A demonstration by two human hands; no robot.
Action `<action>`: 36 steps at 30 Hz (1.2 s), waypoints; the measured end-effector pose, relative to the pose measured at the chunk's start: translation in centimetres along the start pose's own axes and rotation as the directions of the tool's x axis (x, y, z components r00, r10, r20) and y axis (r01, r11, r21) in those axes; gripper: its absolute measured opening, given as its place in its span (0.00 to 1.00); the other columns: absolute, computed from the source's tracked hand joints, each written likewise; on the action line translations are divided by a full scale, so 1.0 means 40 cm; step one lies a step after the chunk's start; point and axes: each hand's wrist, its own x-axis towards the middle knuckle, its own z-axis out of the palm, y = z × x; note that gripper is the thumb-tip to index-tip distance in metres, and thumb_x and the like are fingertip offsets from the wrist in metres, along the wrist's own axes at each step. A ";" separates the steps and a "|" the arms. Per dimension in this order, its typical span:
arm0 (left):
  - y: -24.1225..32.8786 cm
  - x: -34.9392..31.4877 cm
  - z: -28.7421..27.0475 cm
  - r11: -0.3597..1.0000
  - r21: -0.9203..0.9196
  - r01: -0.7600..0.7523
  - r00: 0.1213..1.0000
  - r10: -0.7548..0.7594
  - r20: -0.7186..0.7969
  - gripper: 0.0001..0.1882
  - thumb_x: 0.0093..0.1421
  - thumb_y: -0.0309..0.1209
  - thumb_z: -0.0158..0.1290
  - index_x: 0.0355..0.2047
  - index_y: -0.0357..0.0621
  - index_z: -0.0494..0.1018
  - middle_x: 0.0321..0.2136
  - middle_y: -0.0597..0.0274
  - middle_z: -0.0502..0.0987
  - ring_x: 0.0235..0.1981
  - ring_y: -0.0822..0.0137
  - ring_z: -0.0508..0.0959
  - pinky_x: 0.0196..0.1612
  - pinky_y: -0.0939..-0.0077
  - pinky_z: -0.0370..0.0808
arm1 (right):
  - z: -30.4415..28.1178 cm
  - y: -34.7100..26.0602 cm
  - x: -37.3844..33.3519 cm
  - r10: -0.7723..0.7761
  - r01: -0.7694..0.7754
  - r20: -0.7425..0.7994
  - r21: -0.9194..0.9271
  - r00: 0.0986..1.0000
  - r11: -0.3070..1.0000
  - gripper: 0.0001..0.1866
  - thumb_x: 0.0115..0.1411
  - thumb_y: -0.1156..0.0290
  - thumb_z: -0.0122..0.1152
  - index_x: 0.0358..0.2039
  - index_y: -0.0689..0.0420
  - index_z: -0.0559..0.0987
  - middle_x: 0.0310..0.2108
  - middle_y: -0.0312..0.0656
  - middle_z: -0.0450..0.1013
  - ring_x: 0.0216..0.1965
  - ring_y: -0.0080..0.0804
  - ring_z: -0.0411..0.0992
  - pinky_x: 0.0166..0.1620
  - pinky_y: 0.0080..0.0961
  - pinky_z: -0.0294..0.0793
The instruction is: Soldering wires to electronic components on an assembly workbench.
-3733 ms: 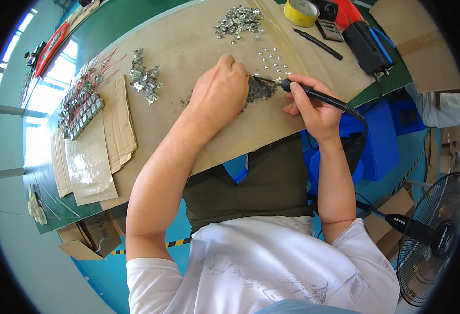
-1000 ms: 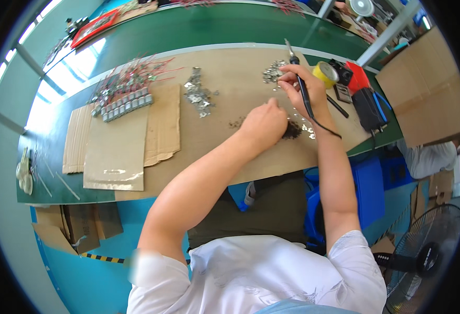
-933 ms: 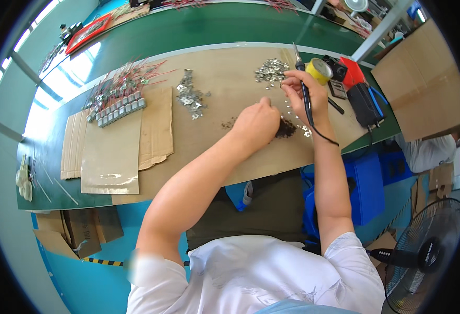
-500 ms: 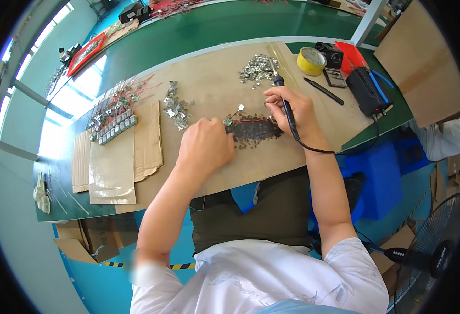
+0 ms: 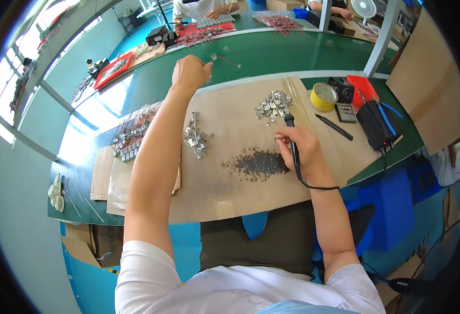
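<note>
My left hand (image 5: 189, 72) reaches far forward over the green table. Its fingers are mostly turned out of sight. Close beyond its fingertips is a small metal part with a red wire (image 5: 229, 62), slightly blurred; whether the hand touches it is unclear. My right hand (image 5: 304, 149) is closed round a black soldering iron (image 5: 294, 152), tip pointing away, its cord trailing below. Beside that hand lies a dark heap of tiny parts (image 5: 259, 165) on the brown board (image 5: 230, 201). Beyond the iron is a pile of small silver metal pieces (image 5: 272, 106).
More silver pieces (image 5: 196, 137) lie left of the middle, near wired motor-like blocks (image 5: 130, 149) on cardboard. At right are yellow tape (image 5: 324, 98), a black pen-shaped tool (image 5: 334, 127) and a black soldering station (image 5: 374, 125). Another person (image 5: 204, 9) works across the table.
My left hand has moved from beside the dark heap to far forward over the green table, and the red-wired part went with it. My right hand still holds the soldering iron. The view has tilted up.
</note>
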 end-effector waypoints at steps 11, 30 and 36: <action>0.043 -0.407 -0.133 0.681 -0.633 0.367 0.874 -0.021 0.485 0.17 0.55 0.25 0.49 0.36 0.35 0.86 0.17 0.69 0.71 0.19 0.78 0.65 0.23 0.77 0.62 | 0.002 -0.014 0.013 0.057 -0.035 0.225 -0.102 0.973 0.994 0.16 0.51 0.84 0.65 0.40 0.53 0.81 0.29 0.43 0.76 0.33 0.45 0.76 0.37 0.38 0.77; -0.596 -0.531 -0.307 0.667 -0.093 0.739 0.670 -0.742 0.006 0.18 0.48 0.41 0.66 0.23 0.34 0.82 0.17 0.57 0.79 0.17 0.65 0.78 0.24 0.67 0.76 | 0.019 -0.020 0.007 -0.013 0.033 0.260 -0.070 0.966 0.997 0.19 0.52 0.87 0.63 0.43 0.55 0.81 0.31 0.44 0.79 0.34 0.45 0.76 0.37 0.37 0.77; -0.599 -0.499 -0.311 0.631 -0.088 0.771 0.637 -0.765 0.095 0.17 0.44 0.38 0.69 0.18 0.34 0.80 0.16 0.56 0.79 0.17 0.65 0.79 0.25 0.68 0.76 | 0.017 -0.020 0.005 0.005 0.010 0.258 -0.055 0.966 0.998 0.20 0.51 0.88 0.63 0.44 0.55 0.81 0.31 0.45 0.79 0.34 0.45 0.77 0.37 0.36 0.78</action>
